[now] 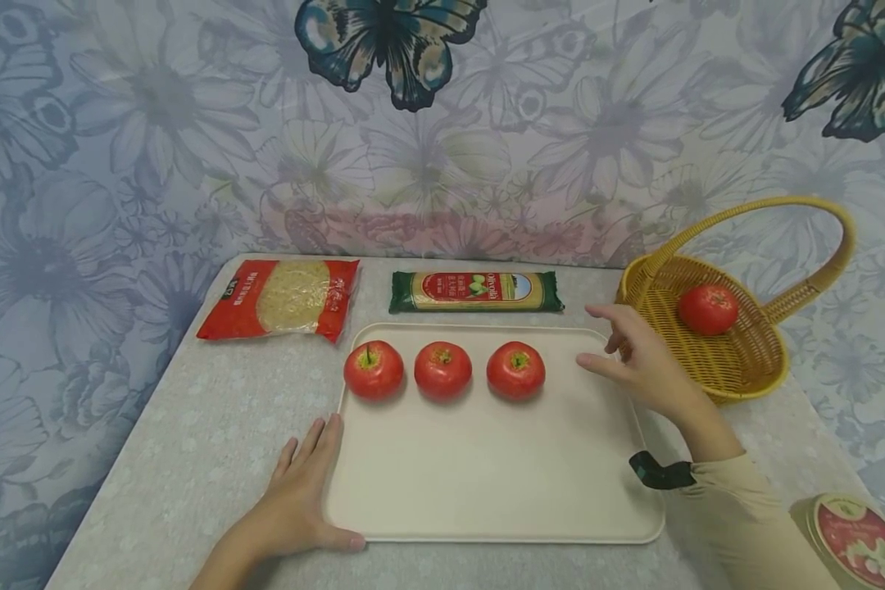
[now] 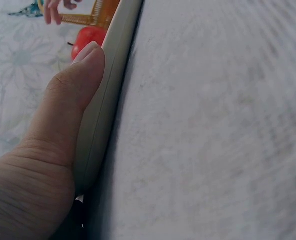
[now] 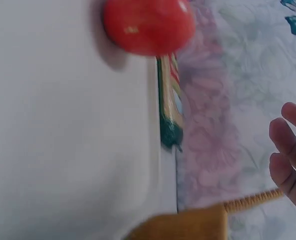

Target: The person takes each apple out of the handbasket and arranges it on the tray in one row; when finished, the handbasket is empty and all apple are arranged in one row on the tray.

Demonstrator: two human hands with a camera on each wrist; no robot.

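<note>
- left hand point(image 1: 297, 496): thumb spread, on cream rectangular tray point(image 1: 494, 471), near-left corner
- three round red tomatoes point(image 1: 442, 373): row, tray's far side
- right hand point(image 1: 645, 360): thumb and index apart, tray's right edge
- yellow wicker basket point(image 1: 737, 369): fourth tomato point(image 1: 708, 310) inside

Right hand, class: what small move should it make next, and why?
The right hand should probably reach into the basket for the tomato there. It holds nothing and is near the basket, three tomatoes sit in a row on the tray with bare space right of them, and the left hand rests at the tray's left edge.
</note>
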